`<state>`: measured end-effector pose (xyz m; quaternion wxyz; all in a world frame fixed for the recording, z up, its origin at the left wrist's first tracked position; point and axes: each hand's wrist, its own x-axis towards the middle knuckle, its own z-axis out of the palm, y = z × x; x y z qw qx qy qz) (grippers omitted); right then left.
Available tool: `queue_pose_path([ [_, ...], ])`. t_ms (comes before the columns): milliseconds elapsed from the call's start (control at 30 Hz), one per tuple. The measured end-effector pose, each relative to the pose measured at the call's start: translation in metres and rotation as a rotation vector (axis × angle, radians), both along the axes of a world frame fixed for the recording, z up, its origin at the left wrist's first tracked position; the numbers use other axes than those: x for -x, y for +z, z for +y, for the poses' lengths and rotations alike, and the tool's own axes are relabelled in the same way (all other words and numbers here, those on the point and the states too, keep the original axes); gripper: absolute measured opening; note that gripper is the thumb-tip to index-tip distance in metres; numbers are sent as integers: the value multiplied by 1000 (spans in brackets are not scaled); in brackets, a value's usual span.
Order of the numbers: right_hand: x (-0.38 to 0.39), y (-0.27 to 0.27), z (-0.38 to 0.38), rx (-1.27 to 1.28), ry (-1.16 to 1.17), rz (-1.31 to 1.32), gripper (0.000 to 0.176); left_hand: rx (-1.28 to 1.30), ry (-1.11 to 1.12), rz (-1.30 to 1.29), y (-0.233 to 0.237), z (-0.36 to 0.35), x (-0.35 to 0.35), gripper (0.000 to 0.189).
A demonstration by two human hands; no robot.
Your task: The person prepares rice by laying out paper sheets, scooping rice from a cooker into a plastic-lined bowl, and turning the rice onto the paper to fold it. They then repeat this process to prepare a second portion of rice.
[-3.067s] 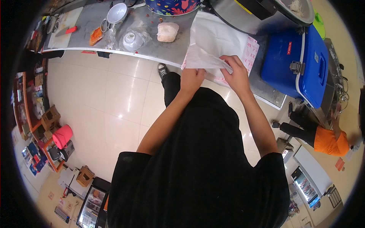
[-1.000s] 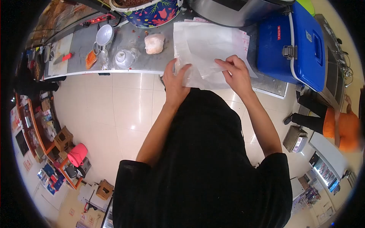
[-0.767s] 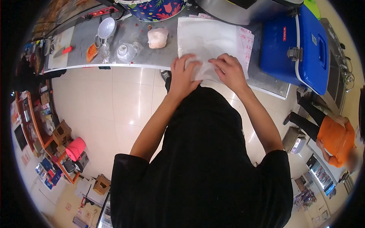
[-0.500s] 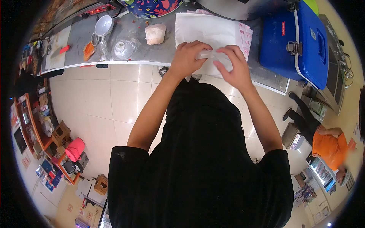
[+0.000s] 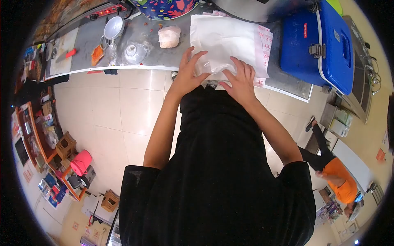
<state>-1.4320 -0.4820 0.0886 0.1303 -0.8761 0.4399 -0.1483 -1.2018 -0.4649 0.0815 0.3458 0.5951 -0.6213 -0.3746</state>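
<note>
A stack of white paper sheets (image 5: 230,37) lies on the grey counter, with red-printed paper (image 5: 264,45) showing at its right side. On the near part of the sheets is a crumpled piece of clear plastic (image 5: 213,65). My left hand (image 5: 188,74) is at the plastic's left edge, fingers spread. At its right edge is my right hand (image 5: 240,78), also with fingers apart. Neither hand is closed on anything. A pale wrapped lump (image 5: 169,37) sits on the counter to the left of the sheets.
On the counter's left are a white strainer-like cup (image 5: 114,28), a plastic-wrapped white bowl (image 5: 133,53) and an orange item (image 5: 97,55). A blue cooler box (image 5: 316,49) stands right, a patterned container (image 5: 164,8) behind. A person in orange (image 5: 340,180) is far right.
Both hands have moved down toward the counter's front edge, and their fingers have spread. The plastic now lies lower on the sheets. The person in orange has shifted position.
</note>
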Motion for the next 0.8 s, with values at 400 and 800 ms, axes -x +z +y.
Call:
queue_pose_path([
  [400,2,-8,-13,47,12,6,36,27,231,183,-14,19,1,65],
  [800,-1,3,-17,42,-9,65,36,-56,203,238,-15,17,-3,60],
])
